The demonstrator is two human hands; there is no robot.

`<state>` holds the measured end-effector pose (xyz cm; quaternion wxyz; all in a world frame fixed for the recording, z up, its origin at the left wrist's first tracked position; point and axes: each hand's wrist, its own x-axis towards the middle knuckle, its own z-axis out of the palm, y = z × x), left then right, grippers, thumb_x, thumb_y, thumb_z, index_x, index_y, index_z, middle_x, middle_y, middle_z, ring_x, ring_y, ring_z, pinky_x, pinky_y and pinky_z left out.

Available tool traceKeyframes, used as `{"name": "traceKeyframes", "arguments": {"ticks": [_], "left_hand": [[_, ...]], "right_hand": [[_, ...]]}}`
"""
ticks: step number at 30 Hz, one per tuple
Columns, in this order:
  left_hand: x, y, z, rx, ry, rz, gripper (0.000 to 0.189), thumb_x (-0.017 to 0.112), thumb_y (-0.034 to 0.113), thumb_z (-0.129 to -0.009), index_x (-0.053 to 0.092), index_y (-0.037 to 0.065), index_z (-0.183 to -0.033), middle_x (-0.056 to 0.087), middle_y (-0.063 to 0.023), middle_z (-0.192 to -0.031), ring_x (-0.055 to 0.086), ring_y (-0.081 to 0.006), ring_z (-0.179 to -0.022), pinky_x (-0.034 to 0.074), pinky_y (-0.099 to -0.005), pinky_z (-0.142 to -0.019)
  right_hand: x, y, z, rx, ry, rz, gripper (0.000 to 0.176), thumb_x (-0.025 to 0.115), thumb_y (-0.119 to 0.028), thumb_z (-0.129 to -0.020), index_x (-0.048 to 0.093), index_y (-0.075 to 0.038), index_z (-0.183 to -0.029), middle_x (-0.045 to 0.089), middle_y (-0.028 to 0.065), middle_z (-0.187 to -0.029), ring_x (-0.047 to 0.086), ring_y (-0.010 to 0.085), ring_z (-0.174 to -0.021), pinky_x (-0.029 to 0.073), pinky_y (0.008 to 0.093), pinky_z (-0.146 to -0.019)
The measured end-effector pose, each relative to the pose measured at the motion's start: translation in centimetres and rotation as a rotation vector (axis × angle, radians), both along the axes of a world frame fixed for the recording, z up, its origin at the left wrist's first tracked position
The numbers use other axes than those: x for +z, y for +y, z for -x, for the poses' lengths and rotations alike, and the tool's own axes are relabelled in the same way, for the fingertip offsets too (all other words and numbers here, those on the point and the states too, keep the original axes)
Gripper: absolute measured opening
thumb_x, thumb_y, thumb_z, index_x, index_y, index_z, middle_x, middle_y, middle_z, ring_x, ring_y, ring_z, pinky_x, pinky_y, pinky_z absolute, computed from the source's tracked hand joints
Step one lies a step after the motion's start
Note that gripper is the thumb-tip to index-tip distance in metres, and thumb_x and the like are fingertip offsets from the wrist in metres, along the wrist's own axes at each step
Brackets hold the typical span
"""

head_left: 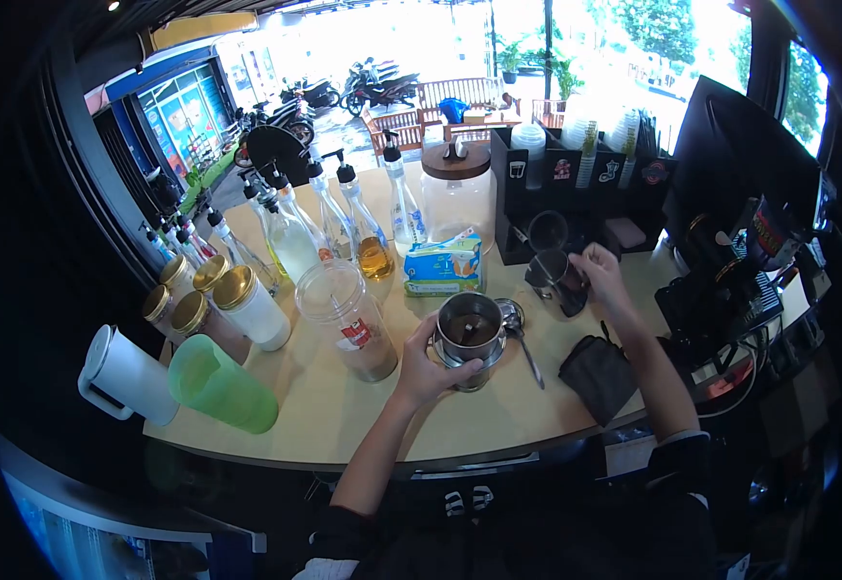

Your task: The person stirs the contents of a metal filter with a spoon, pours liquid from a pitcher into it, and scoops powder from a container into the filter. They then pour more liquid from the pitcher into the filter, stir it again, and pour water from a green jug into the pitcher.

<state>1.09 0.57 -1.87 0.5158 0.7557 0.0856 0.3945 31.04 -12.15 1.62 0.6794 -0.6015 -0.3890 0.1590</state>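
My left hand (429, 372) is wrapped round a metal drip coffee filter (472, 360), which stands upright near the front of the counter. Dark contents with a small bright spot show inside it, and its wide brim sits on a vessel mostly hidden below. Farther right, my right hand (599, 275) has its fingers closed at the side of a small dark metal pitcher (558, 275); the exact grip is partly hidden. Between the two hands lie a spoon (531, 358) and a round metal lid (510, 314). A folded dark cloth (597, 377) rests below my right hand.
Left of the filter stands a tall clear plastic cup (348, 333). A tissue pack (443, 266), a large glass jar (458, 198) and pump bottles (368, 222) are behind. Gold-lidded jars (252, 309), a green pitcher (223, 385) and a white jug (129, 372) line the left.
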Motion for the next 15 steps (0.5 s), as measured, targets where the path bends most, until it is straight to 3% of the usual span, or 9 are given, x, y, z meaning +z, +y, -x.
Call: {"name": "traceKeyframes", "arguments": {"ticks": [4, 5, 8, 12, 15], "left_hand": [[0.0, 0.0, 0.0, 0.007, -0.001, -0.012, 0.073, 0.086, 0.026, -0.062, 0.054, 0.002, -0.124, 0.062, -0.0109, -0.114, 0.061, -0.0211, -0.108, 0.046, -0.0356, -0.097], [0.1, 0.0, 0.0, 0.009, -0.003, -0.013, 0.073, 0.086, 0.026, -0.062, 0.054, 0.002, -0.124, 0.062, -0.0109, -0.114, 0.061, -0.0211, -0.108, 0.046, -0.0356, -0.097], [0.1, -0.1, 0.0, 0.002, -0.001, -0.002, 0.072, 0.086, 0.025, -0.062, 0.055, 0.002, -0.123, 0.063, -0.0109, -0.114, 0.061, -0.021, -0.108, 0.046, -0.0358, -0.097], [0.1, -0.1, 0.1, -0.017, -0.003, 0.039, 0.073, 0.086, 0.025, -0.062, 0.055, 0.002, -0.123, 0.063, -0.0109, -0.114, 0.06, -0.0212, -0.109, 0.046, -0.036, -0.097], [0.2, -0.3, 0.1, -0.011, 0.003, 0.036, 0.073, 0.086, 0.025, -0.062, 0.054, 0.002, -0.124, 0.063, -0.0109, -0.114, 0.06, -0.0212, -0.109, 0.046, -0.0359, -0.097]], "right_hand": [[-5.0, -0.3, -1.5, -0.067, 0.286, -0.024, 0.024, 0.062, -0.015, -0.091, 0.046, -0.012, -0.075, 0.051, -0.0036, -0.066, 0.047, 0.0053, -0.058, 0.036, 0.0222, -0.053], [-6.3, -0.4, -2.8, 0.005, 0.325, -0.071, 0.024, 0.06, -0.015, -0.093, 0.043, -0.012, -0.076, 0.05, -0.0029, -0.066, 0.046, 0.0061, -0.058, 0.037, 0.0232, -0.054], [-6.8, -1.0, -2.3, 0.016, 0.378, -0.101, 0.026, 0.059, -0.016, -0.094, 0.042, -0.013, -0.074, 0.049, -0.0019, -0.066, 0.047, 0.0077, -0.06, 0.039, 0.0241, -0.058], [-9.2, -1.0, -2.8, 0.005, 0.382, -0.142, 0.023, 0.058, -0.017, -0.095, 0.045, -0.012, -0.077, 0.05, -0.0015, -0.066, 0.049, 0.0103, -0.06, 0.041, 0.0249, -0.06], [-10.1, -1.6, -3.5, -0.139, 0.152, 0.011, 0.017, 0.056, -0.017, -0.095, 0.05, -0.007, -0.083, 0.053, 0.0014, -0.068, 0.053, 0.0131, -0.065, 0.043, 0.0272, -0.062]]}}
